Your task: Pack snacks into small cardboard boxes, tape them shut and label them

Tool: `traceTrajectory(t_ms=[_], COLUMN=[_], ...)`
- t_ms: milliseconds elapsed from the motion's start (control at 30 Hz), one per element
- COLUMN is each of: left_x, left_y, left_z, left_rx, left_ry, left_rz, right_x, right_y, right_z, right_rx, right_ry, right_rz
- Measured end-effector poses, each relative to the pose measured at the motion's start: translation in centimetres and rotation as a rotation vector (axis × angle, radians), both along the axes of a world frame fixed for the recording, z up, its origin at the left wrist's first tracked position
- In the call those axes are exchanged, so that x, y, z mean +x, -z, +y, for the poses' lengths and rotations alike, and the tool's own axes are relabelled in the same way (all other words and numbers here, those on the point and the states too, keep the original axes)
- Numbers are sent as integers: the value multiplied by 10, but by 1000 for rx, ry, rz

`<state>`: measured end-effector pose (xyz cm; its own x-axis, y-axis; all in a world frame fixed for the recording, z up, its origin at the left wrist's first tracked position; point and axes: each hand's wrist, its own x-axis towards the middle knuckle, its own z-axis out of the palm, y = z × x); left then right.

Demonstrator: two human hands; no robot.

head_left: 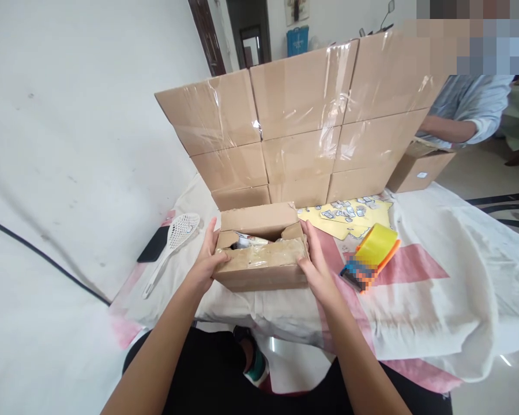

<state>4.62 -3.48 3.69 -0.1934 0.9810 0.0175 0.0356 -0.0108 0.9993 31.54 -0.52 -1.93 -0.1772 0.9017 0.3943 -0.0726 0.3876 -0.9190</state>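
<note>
Cardboard box point(259, 279), top flaps point(259, 215) part open w/ contents point(259, 240) showing, nr front edge of cloth-covered tabletop point(419, 317). L hand point(206, 262) clamped on its left end, R hand point(318, 270) on its right. White slotted spoon point(183, 231) + black flat item point(153, 246) nr left edge; yellow/orange tape dispenser point(375, 248) R of box; taped cardboard partition point(300, 124) behind.

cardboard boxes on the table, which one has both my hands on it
The near box, gripped between your left hand and right hand. Neither hand touches the far-right box or the taped cardboard standing behind.
</note>
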Motion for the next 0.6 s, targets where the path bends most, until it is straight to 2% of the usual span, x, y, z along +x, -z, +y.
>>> traceTrajectory(t_ms=[100, 167, 267, 367, 433, 500, 600], left_x=[1, 1, -5, -16, -20, -15, 9], left_y=[-1, 1, 4, -3, -14, -28, -40], left_z=[0, 2, 7, 11, 10, 5, -4], left_rx=[-4, 43, 167, 286, 355, 366, 363], left_ry=[11, 16, 32, 49, 58, 91, 129], left_rz=[-20, -3, 112, 420, 710, 1014, 1348], right_x=[2, 8, 39, 91, 123, 143, 148], right_y=[3, -5, -32, -58, -64, -59, -38], right_z=[5, 2, -11, -24, -25, -20, -5], right_rx=[-16, 7, 99, 146, 38, -160, -400], right_ry=[-49, -34, 183, 479, 684, 820, 812], right_rz=[28, 0, -185, -268, -256, -213, -67])
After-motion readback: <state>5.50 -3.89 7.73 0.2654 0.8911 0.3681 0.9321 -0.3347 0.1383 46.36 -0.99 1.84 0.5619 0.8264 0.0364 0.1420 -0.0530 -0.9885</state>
